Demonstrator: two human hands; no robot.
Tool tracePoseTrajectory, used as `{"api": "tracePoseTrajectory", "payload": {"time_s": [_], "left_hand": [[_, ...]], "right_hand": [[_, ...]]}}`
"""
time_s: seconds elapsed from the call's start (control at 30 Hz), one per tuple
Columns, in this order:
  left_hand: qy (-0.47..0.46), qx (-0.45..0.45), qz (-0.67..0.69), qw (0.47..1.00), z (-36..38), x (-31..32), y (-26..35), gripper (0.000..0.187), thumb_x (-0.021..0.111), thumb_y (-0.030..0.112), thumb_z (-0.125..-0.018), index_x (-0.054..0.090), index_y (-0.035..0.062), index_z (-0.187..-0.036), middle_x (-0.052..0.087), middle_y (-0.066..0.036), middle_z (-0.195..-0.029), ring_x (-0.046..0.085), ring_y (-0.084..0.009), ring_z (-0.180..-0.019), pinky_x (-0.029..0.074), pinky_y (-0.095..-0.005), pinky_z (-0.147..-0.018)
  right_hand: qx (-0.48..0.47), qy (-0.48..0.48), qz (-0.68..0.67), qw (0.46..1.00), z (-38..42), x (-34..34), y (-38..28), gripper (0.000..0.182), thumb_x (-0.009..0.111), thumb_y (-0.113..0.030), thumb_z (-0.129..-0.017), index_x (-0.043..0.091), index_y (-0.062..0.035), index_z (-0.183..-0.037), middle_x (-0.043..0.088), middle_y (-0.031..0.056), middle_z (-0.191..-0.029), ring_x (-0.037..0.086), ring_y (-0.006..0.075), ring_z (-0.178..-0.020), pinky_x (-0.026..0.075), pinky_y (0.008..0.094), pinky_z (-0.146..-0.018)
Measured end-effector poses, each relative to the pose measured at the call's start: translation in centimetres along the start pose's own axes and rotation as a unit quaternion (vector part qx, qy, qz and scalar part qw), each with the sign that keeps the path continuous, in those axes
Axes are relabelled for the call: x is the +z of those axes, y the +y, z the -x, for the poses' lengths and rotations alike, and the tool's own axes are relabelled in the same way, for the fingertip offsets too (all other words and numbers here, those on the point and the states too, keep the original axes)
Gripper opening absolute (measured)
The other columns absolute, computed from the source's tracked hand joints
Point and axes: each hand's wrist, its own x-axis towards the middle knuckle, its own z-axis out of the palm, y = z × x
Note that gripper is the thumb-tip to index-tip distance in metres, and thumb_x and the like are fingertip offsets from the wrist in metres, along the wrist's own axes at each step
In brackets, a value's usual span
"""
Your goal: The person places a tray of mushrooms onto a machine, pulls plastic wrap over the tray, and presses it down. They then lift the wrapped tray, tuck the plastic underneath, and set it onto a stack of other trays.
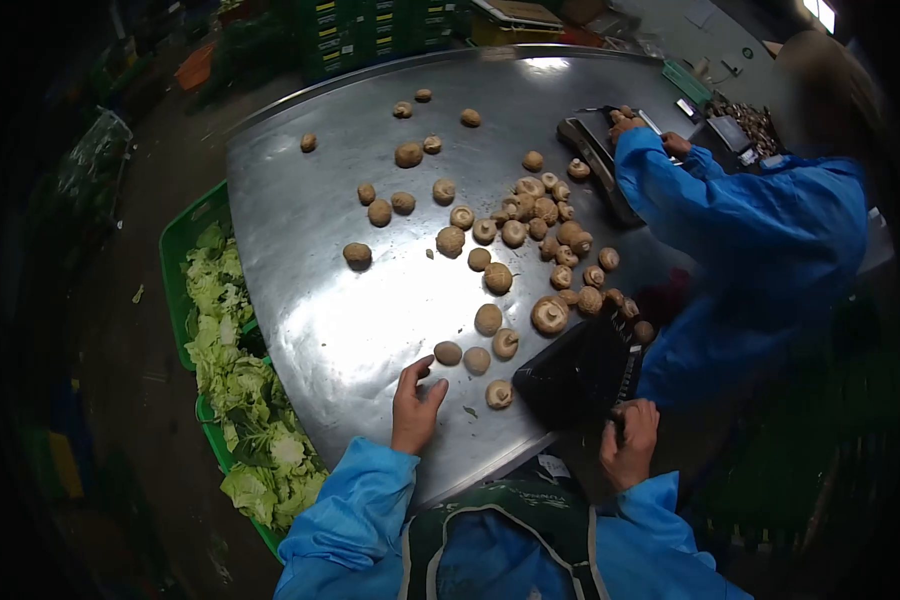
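Note:
My left hand is at the near edge of the metal table, thumb and fingers apart, nothing between them. Its fingertips come right up to a brown mushroom, with another mushroom just to the right. My right hand has its fingers curled over the near right corner of a black plastic tray. The tray is tilted at the table's front edge, and its inside looks dark. A large mushroom with its stem up lies just beyond the tray, beside a heap of mushrooms.
Single mushrooms lie scattered over the steel table. Green crates with cabbage leaves stand along its left side. At the right a co-worker in a blue smock handles mushrooms over another black tray. Stacked crates stand behind.

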Motion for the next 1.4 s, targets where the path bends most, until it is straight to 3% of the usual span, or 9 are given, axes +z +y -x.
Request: {"api": "tracePoseTrajectory", "payload": {"time_s": [0.07,0.13,0.27,0.53,0.67,0.77,0.87,1.03,1.4], "left_hand": [[-0.089,-0.057,0.115,0.988,-0.6,0.4,2.2,0.048,0.056,0.03,-0.089,0.044,0.0056,-0.129,0.051,-0.012,-0.124,0.052,-0.0228,-0.11,0.044,-0.0379,-0.089],[-0.248,-0.237,0.401,0.85,-1.1,0.4,5.7,0.059,0.046,0.044,-0.093,0.036,0.0034,-0.134,0.051,-0.014,-0.124,0.051,-0.0231,-0.113,0.046,-0.0361,-0.089],[-0.291,-0.265,0.534,0.748,-2.6,-0.6,8.7,0.056,0.041,0.043,-0.095,0.036,0.0018,-0.133,0.053,-0.015,-0.122,0.057,-0.0218,-0.106,0.046,-0.0361,-0.093],[-0.123,-0.193,0.426,0.876,-1.4,-1.3,8.5,0.035,0.052,0.012,-0.09,0.043,0.0054,-0.123,0.057,-0.01,-0.113,0.058,-0.0201,-0.104,0.05,-0.0386,-0.09],[-0.067,-0.179,0.479,0.857,-0.7,-1.1,8.0,0.039,0.047,0.028,-0.095,0.041,0.0066,-0.126,0.054,-0.011,-0.119,0.055,-0.0212,-0.109,0.046,-0.0393,-0.095],[-0.082,-0.203,0.606,0.765,0.0,-3.0,7.1,0.068,0.034,0.061,-0.09,0.036,0.009,-0.133,0.046,-0.013,-0.128,0.043,-0.0275,-0.119,0.031,-0.046,-0.104],[-0.042,-0.201,0.647,0.734,1.3,-3.5,5.2,0.073,0.038,0.067,-0.085,0.039,0.0099,-0.131,0.047,-0.013,-0.126,0.045,-0.0286,-0.118,0.032,-0.0478,-0.102],[0.007,-0.129,0.598,0.791,2.6,-3.3,4.8,0.051,0.064,0.047,-0.081,0.048,0.0126,-0.116,0.055,-0.004,-0.105,0.053,-0.0211,-0.099,0.042,-0.0421,-0.089],[0.096,-0.141,0.549,0.818,3.1,-2.8,6.9,0.046,0.054,0.053,-0.086,0.053,0.0125,-0.107,0.058,-0.004,-0.093,0.057,-0.0174,-0.087,0.047,-0.0367,-0.079]], "right_hand": [[-0.097,-0.006,-0.046,0.994,-1.7,-1.3,-1.1,0.024,0.06,0.007,-0.059,0.05,-0.0007,-0.079,0.051,0.0154,-0.083,0.05,0.0324,-0.079,0.037,0.0407,-0.072],[-0.189,-0.055,-0.08,0.977,-3.0,-0.7,-2.0,0.027,0.063,0.006,-0.056,0.05,-0.0005,-0.079,0.051,0.0155,-0.084,0.05,0.0327,-0.079,0.038,0.0403,-0.073],[-0.307,-0.162,-0.163,0.923,-4.0,3.3,-4.3,0.031,0.066,0.005,-0.055,0.05,-0.0003,-0.082,0.048,0.0146,-0.085,0.049,0.0318,-0.082,0.038,0.0406,-0.075],[-0.332,-0.153,-0.061,0.929,-6.2,7.9,-6.8,0.028,0.059,0.0,-0.066,0.057,0.0004,-0.094,0.053,0.0132,-0.094,0.05,0.0287,-0.088,0.04,0.0389,-0.08],[-0.359,-0.164,-0.106,0.913,-7.4,9.2,-6.3,0.026,0.061,0.0,-0.065,0.057,-0.0022,-0.091,0.054,0.0114,-0.09,0.051,0.0286,-0.084,0.042,0.0368,-0.075],[-0.353,-0.236,-0.23,0.876,-7.3,8.9,-6.9,0.026,0.062,0.004,-0.064,0.055,-0.0029,-0.088,0.054,0.0111,-0.088,0.053,0.0295,-0.083,0.043,0.036,-0.073],[-0.327,-0.258,-0.304,0.857,-5.7,9.9,-8.5,0.027,0.061,0.009,-0.061,0.053,-0.0014,-0.084,0.056,0.0121,-0.085,0.057,0.0296,-0.082,0.047,0.0365,-0.07],[-0.333,-0.259,-0.207,0.882,-4.2,11.5,-9.9,0.021,0.056,0.001,-0.068,0.055,-0.002,-0.089,0.055,0.0106,-0.09,0.052,0.0294,-0.088,0.043,0.0376,-0.076],[-0.49,-0.216,-0.144,0.832,-5.7,11.7,-10.4,0.014,0.061,-0.003,-0.064,0.049,-0.0047,-0.072,0.047,0.0095,-0.073,0.048,0.0257,-0.072,0.04,0.0364,-0.065]]}}
